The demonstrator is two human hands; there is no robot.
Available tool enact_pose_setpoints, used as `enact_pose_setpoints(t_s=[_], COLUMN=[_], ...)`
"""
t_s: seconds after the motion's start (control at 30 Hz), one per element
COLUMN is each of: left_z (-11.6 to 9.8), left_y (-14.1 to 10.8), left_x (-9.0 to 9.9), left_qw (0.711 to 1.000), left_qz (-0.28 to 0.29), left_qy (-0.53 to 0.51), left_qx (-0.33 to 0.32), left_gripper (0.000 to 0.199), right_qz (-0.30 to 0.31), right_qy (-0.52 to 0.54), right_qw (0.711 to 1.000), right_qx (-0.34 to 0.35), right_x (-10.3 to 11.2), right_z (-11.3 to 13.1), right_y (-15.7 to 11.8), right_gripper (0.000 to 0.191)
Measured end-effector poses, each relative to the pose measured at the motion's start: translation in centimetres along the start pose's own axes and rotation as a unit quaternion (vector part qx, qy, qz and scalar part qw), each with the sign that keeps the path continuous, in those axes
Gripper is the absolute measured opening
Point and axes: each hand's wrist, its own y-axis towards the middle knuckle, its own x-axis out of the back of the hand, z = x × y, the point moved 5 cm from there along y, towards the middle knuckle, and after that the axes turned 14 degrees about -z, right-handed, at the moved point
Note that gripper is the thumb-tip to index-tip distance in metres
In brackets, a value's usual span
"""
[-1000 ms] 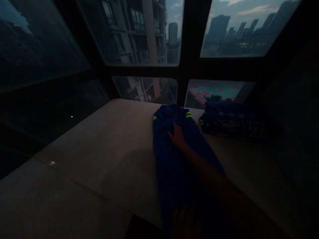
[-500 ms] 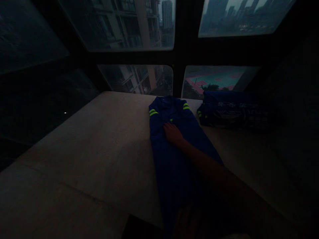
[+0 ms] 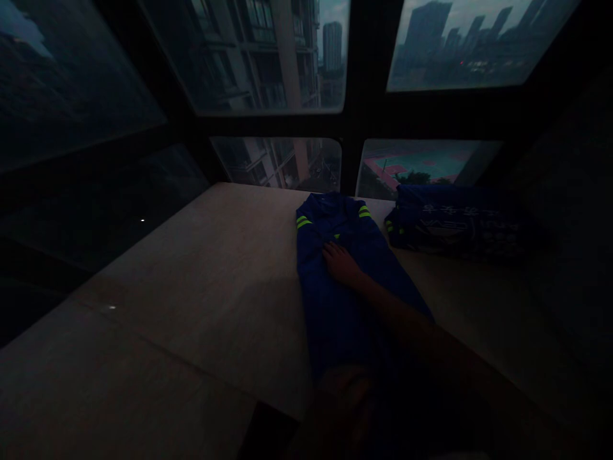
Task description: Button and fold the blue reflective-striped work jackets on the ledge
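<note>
A dark blue work jacket (image 3: 335,306) with bright yellow-green stripes on both shoulders lies in a long, narrow shape, its collar toward the window. On its upper front, just below a small green mark, my right hand (image 3: 341,263) rests flat with the fingers stretched out. Lower down, over the near part of the jacket, is my left hand (image 3: 347,393); it looks bent, but darkness and blur hide its fingers. Whether it grips the cloth I cannot make out. The jacket's near end is lost in shadow.
A second dark blue bundle of clothing (image 3: 445,220) with white lettering lies at the right by the window. The pale ledge (image 3: 215,268) meets dark window frames (image 3: 354,115) at its back and left. A dark flat corner (image 3: 268,428) shows at the bottom.
My left hand has moved up the jacket a little and now looks more bent. My right hand stays flat in the same spot on the cloth. The view has shifted slightly.
</note>
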Motion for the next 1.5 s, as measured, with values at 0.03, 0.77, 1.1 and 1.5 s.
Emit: enact_pose_setpoints(t_s=[0.03,0.77,1.1,1.5], left_z=[0.1,16.1,16.9,21.0], left_y=[0.6,18.8,18.2,22.1], left_x=[0.5,-4.5,-4.8,-3.4], left_qw=[1.000,0.941,0.942,0.928], left_qz=[-0.015,-0.022,-0.019,-0.031], left_qy=[0.011,0.338,0.334,0.363], left_qx=[0.002,0.026,0.027,0.084], left_gripper=[0.035,0.052,0.055,0.063], right_qz=[0.007,0.026,0.035,0.050], right_qy=[-0.001,0.083,0.088,0.133], right_qw=[1.000,0.996,0.994,0.989], right_qx=[0.005,-0.029,-0.045,-0.039], right_x=[0.4,4.1,5.1,5.8], right_z=[0.2,3.9,4.6,6.8], right_y=[-0.8,-15.6,-15.5,-17.0], right_gripper=[0.048,0.054,0.053,0.054])
